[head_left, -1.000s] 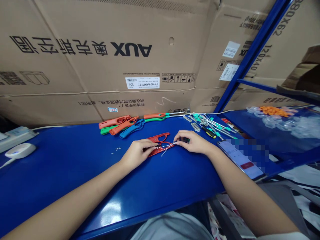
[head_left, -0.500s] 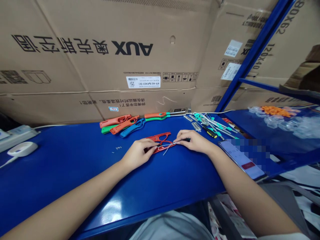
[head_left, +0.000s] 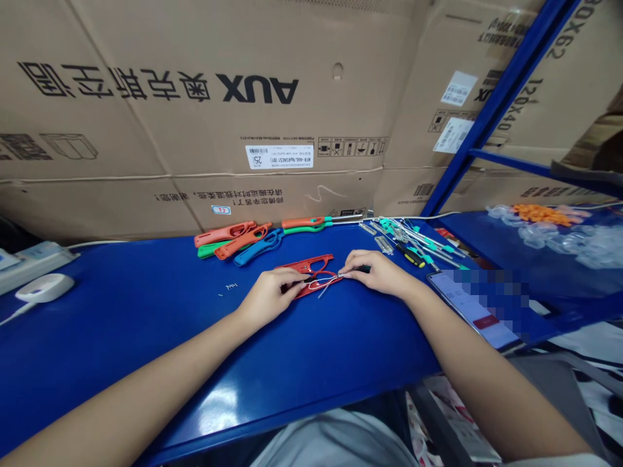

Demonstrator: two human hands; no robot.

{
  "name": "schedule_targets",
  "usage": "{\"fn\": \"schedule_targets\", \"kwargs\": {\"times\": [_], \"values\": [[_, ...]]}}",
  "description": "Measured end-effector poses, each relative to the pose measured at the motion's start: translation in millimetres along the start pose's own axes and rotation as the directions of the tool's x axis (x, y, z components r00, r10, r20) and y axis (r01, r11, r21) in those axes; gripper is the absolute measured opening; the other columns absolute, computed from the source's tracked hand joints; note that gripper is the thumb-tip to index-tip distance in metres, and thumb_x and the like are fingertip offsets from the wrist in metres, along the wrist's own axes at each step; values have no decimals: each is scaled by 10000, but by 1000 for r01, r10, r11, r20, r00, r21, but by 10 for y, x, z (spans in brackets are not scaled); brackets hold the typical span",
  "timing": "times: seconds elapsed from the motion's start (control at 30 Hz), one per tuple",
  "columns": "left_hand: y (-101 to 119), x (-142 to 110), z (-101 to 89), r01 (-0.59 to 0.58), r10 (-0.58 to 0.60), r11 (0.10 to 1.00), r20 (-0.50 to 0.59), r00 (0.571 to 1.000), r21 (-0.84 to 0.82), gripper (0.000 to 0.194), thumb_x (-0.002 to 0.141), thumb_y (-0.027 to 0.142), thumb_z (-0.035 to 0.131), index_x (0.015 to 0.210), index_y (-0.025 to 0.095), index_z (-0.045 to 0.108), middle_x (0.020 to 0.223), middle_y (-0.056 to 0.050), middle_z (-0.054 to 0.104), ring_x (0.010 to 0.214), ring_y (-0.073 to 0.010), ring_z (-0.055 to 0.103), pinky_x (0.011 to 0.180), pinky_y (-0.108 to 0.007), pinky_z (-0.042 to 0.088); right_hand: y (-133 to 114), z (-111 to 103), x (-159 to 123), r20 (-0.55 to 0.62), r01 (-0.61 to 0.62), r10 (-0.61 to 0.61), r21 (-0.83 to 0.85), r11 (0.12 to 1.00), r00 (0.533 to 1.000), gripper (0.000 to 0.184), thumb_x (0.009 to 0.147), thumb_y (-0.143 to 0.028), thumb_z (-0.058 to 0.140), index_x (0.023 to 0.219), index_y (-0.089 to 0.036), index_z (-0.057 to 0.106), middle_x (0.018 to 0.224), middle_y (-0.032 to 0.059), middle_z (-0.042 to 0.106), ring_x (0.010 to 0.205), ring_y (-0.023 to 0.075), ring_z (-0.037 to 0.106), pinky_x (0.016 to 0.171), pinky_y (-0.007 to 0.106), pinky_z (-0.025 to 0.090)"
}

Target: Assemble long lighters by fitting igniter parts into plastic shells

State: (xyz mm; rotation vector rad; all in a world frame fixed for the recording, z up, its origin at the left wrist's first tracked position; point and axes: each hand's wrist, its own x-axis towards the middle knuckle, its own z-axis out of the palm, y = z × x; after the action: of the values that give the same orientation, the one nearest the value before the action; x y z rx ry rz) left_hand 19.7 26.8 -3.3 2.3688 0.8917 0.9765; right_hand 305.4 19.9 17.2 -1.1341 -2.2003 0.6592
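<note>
Two red lighter handle halves lie between my hands on the blue table. The far half [head_left: 302, 266] shows a trigger loop, and the near half [head_left: 311, 292] is partly covered by my fingers. My left hand [head_left: 270, 295] is closed at the near half, its fingertips on a small dark part from which a thin white wire [head_left: 322, 279] runs. My right hand [head_left: 374, 271] pinches the wire's other end near the tip of that half; something dark shows under its fingers. A thin clear tube [head_left: 325, 288] sticks out toward me.
Coloured lighter handles [head_left: 233, 240] lie along the cardboard [head_left: 195, 143] at the back. Metal rods with teal ends [head_left: 423, 237], a yellow-black screwdriver [head_left: 410, 255] and a phone [head_left: 472, 308] are at right. Tiny pins [head_left: 230, 287] lie left of my hands. A blue frame post [head_left: 487, 110] rises at right.
Both hands stay almost in place, with the fingers shifting only slightly at the wire and the red half. The view has moved a little.
</note>
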Motion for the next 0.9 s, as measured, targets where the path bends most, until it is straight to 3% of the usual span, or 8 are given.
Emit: {"fn": "schedule_targets", "kwargs": {"times": [0.13, 0.3, 0.4, 0.57, 0.9], "values": [[20, -8, 0, -10, 10, 1000, -9, 1000, 20, 223, 906, 205, 606, 1043, 209, 781, 1001, -75, 790, 948, -236, 722, 844, -361, 577, 0, -12, -2, 10, -8, 8, 11, 1000, 1000, 169, 909, -318, 662, 952, -209, 783, 942, 66, 687, 877, 198, 653, 857, 362, 502], [71, -27, -1, 19, -18, 998, -21, 1000, 58, 266, 862, 179, 614, 1078, 183, 768, 887, -64, 772, 721, -174, 682, 665, -284, 557, -4, -40, -11, 24, -11, 10, 23, 1000, 1000, 187, 910, -341, 657, 936, -204, 782, 948, 69, 689, 885, 200, 655, 856, 361, 501], [82, -33, -4, 23, -22, 997, -6, 1000, 77, 283, 850, 208, 638, 1105, 185, 759, 807, -47, 752, 703, -172, 662, 666, -283, 548, -20, -75, -22, 55, -16, 14, 32, 999, 998, 180, 904, -333, 663, 946, -209, 787, 956, 66, 700, 892, 200, 662, 860, 357, 501], [64, -34, -1, 45, -46, 998, 23, 999, 52, 307, 859, 280, 689, 1149, 192, 740, 982, -72, 774, 723, -177, 657, 682, -298, 548, -48, -115, -38, 89, -21, 17, 39, 999, 996, 181, 913, -305, 646, 967, -213, 791, 971, 63, 715, 911, 197, 672, 878, 347, 500], [43, -15, -4, 53, -53, 998, 23, 998, -21, 277, 848, 288, 742, 1115, 216, 749, 1033, -60, 773, 738, -172, 659, 697, -291, 544, -72, -72, -20, 61, -66, 64, 28, 997, 996, 116, 879, -275, 688, 880, -200, 777, 924, 58, 699, 875, 198, 663, 838, 340, 491]]}}
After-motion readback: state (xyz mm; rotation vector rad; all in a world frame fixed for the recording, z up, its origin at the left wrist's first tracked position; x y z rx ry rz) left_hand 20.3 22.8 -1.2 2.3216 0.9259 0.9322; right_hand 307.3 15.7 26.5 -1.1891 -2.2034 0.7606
